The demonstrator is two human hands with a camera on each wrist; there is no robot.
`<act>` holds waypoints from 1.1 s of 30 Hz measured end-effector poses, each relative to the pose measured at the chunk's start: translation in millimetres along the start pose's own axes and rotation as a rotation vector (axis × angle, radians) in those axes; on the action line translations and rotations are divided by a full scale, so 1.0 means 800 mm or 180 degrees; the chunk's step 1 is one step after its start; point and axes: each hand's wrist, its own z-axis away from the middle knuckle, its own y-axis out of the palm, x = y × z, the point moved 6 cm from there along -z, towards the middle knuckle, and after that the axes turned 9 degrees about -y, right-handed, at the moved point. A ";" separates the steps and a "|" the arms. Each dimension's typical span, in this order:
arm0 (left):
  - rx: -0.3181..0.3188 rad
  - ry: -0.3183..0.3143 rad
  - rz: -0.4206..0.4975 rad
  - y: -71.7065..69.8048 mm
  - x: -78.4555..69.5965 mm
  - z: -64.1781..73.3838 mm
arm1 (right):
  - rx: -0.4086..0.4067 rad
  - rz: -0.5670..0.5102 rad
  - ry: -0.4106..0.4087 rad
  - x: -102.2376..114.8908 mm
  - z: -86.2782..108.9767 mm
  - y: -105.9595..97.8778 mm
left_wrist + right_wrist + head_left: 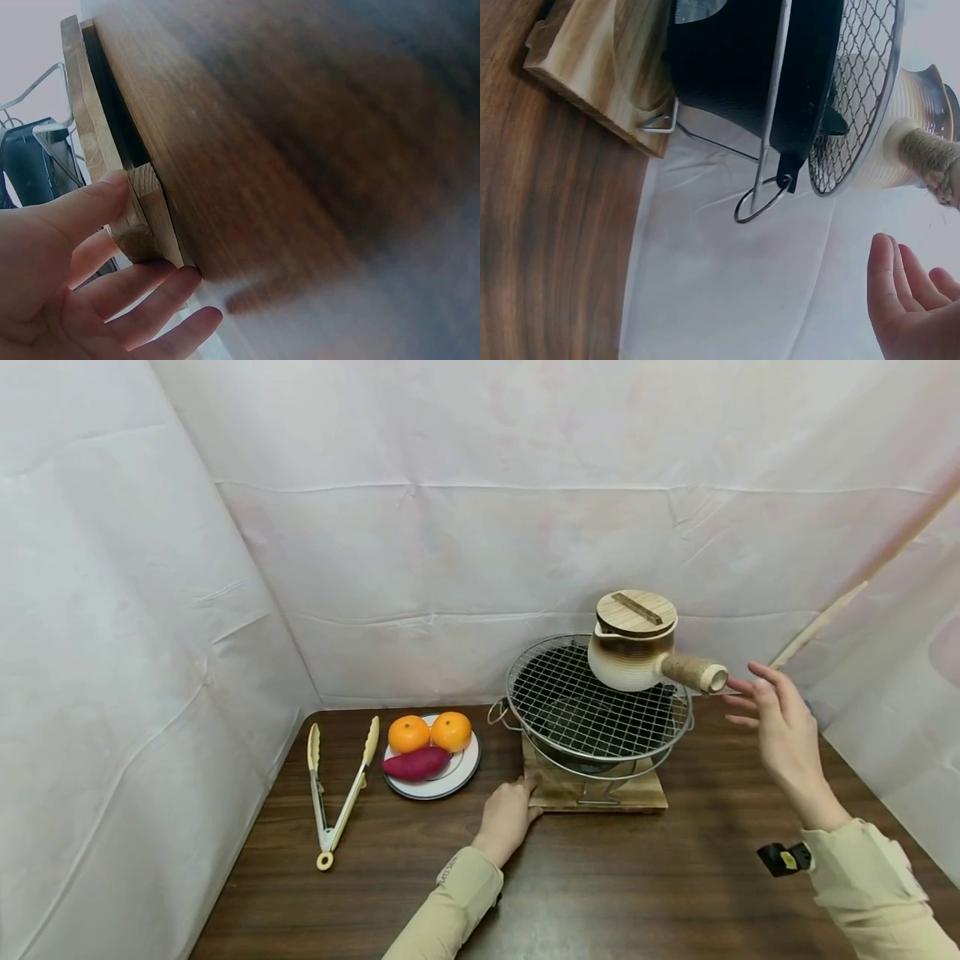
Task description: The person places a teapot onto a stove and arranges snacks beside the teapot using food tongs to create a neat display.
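My left hand (504,818) holds the front left corner of a wooden board (558,793). In the left wrist view its thumb (114,180) lies on the board's edge, with the other fingers around the corner. On the board stands a black charcoal stove (735,71) on a wire stand, topped by a round wire grill (577,714). A cream and brown teapot (626,664) with a wooden lid (637,612) sits at the grill's back right. My right hand (787,735) is raised beside the pot's rope-wrapped handle (684,670), fingers extended, holding nothing.
Left of the stove, a white plate (457,777) carries two oranges (408,734) and a purple sweet potato (417,764). Farther left, spread tongs (345,827) lie on the dark wooden table (600,893). White curtains (480,552) hang behind and along both sides.
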 end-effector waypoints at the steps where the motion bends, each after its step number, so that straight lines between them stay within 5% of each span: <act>1: -0.0007 0.0006 -0.0003 0.000 0.000 0.000 | 0.0000 0.0009 0.0003 -0.001 0.001 -0.001; 15: -0.0028 0.0014 -0.0055 -0.002 -0.002 0.000 | 0.0250 0.0221 0.0045 -0.038 0.035 0.008; 33: -0.0057 0.0013 -0.0094 -0.003 -0.002 0.000 | 0.0831 0.0494 0.0462 -0.079 0.077 0.044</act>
